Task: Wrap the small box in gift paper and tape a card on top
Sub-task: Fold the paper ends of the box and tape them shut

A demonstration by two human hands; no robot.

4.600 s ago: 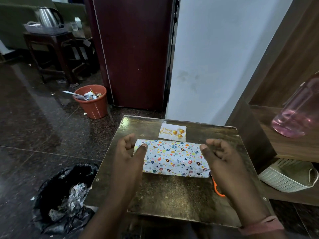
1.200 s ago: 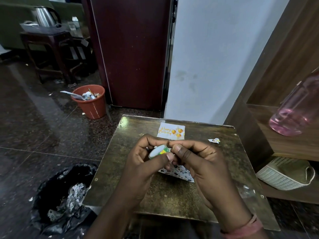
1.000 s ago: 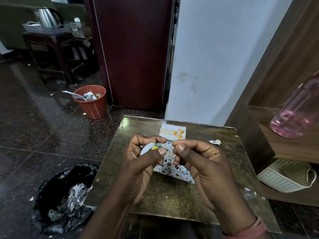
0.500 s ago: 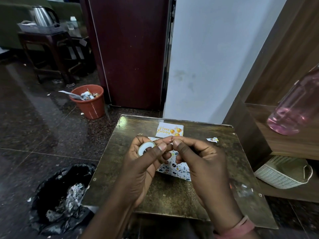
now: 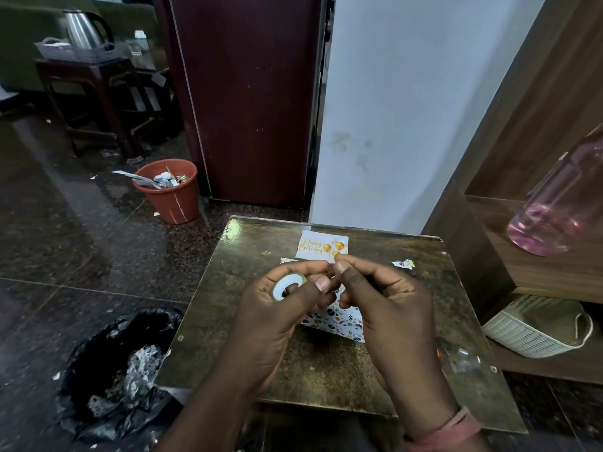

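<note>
My left hand [image 5: 277, 308] holds a small roll of clear tape [image 5: 287, 286] above the middle of the brown table [image 5: 254, 350]. My right hand [image 5: 385, 305] pinches at the tape's end, its thumb and forefinger meeting the left fingertips. The box wrapped in patterned gift paper [image 5: 336, 322] lies on the table under both hands and is mostly hidden. A white "Happy Birthday" card [image 5: 318, 244] with orange balloons lies flat just beyond the hands.
A paper scrap [image 5: 404, 263] lies at the table's right. A crumpled clear film [image 5: 461, 360] sits near the front right corner. A black rubbish bag [image 5: 114, 370] and an orange bin [image 5: 169, 190] stand on the floor to the left. A shelf with a pink bottle [image 5: 561, 207] and a white basket [image 5: 535, 327] is to the right.
Earlier both hands rested open on the wrapped box. Since then the left hand has taken the tape roll and turned it face up, and the right fingers have pinched at its end.
</note>
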